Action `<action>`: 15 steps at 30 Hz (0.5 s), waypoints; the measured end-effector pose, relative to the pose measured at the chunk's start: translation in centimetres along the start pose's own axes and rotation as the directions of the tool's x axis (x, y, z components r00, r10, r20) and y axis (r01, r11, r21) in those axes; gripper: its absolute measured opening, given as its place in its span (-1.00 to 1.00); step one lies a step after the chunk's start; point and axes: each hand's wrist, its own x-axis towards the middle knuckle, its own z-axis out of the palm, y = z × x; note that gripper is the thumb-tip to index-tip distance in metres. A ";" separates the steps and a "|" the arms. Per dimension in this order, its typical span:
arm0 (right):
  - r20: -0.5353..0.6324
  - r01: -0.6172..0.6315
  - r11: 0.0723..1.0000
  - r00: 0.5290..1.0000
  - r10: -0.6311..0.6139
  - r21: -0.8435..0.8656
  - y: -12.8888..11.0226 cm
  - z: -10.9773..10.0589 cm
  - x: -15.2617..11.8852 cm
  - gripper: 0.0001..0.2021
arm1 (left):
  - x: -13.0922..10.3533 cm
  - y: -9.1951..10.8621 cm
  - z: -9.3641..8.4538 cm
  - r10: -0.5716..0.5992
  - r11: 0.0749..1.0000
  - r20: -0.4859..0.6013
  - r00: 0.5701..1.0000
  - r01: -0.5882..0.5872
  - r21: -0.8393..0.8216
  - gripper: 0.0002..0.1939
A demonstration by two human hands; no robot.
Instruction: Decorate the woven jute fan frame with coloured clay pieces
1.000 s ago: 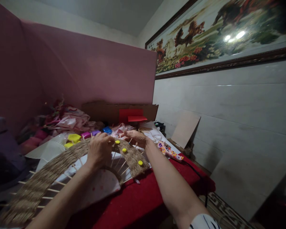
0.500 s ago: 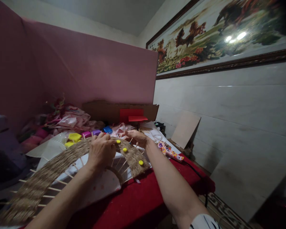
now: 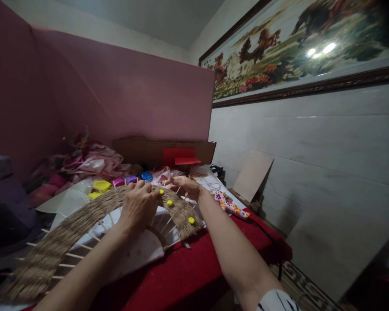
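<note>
A fan-shaped weave of brown twine [image 3: 74,218] on thin wooden sticks arches across the table. My left hand [image 3: 140,203] is closed over its upper band, fingers curled over the far edge. A fingertip of that hand touches or nearly touches a small yellow clay dot [image 3: 161,191]. Two more yellow dots [image 3: 170,203] sit lower on the right part of the weave. At the far edge, just right of the left hand, my right hand [image 3: 187,187] is closed about the rim and sticks; its fingertips are partly hidden behind them.
Yellow, magenta, purple and blue clay packs [image 3: 101,186] lie behind the weave, beside pink cloth [image 3: 97,160]. A flower-patterned glue gun [image 3: 230,206] with a black cord rests at right on the red tablecloth [image 3: 194,276]. Cardboard [image 3: 136,151] stands at the back.
Almost nothing differs. My left hand has shifted very slightly to the right near the top yellow dot; the right hand stays in place.
</note>
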 end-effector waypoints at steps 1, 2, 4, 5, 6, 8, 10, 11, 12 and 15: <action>0.003 0.002 1.000 1.000 -0.002 0.000 0.0 0.0 0.0 -0.59 | 0.0 0.0 0.0 -0.006 1.000 0.001 1.000 0.006 -0.001 -0.77; 0.005 0.001 1.000 1.000 -0.001 -0.001 0.0 0.1 0.0 -0.59 | 0.0 0.1 0.0 -0.017 1.000 -0.001 1.000 0.017 -0.004 -0.77; 0.008 -0.005 1.000 1.000 0.005 -0.009 -0.1 0.2 -0.1 -0.58 | 0.0 0.1 0.1 -0.043 0.999 -0.006 0.999 0.043 -0.024 -0.73; 0.009 -0.008 1.000 1.000 0.008 -0.015 -0.2 0.2 -0.1 -0.58 | 0.0 0.1 0.2 -0.053 0.998 -0.005 0.999 0.053 -0.041 -0.71; 0.010 -0.009 1.000 1.000 0.010 -0.021 -0.2 0.2 -0.1 -0.58 | 0.1 0.1 0.3 -0.060 0.996 0.001 0.998 0.060 -0.060 -0.70; 0.013 -0.008 1.000 1.000 0.009 -0.028 -0.3 0.3 -0.1 -0.58 | 0.1 0.0 0.5 -0.066 0.994 0.019 0.998 0.067 -0.089 -0.71; 0.019 -0.005 1.000 1.000 0.006 -0.024 -0.3 0.3 -0.1 -0.58 | 0.1 -0.1 0.6 -0.067 0.992 0.036 0.997 0.070 -0.101 -0.74; 0.022 -0.004 1.000 1.000 0.005 -0.021 -0.2 0.2 -0.1 -0.57 | 0.1 -0.1 0.6 -0.071 0.992 0.040 0.997 0.075 -0.102 -0.74; 0.023 -0.004 1.000 1.000 0.005 -0.019 -0.2 0.2 -0.1 -0.57 | 0.1 -0.1 0.6 -0.075 0.992 0.041 0.996 0.079 -0.101 -0.74; 0.010 -0.007 1.000 1.000 0.007 -0.017 -0.2 0.3 -0.1 -0.58 | 0.2 -0.1 0.5 -0.085 0.992 0.024 0.996 0.087 -0.096 -0.74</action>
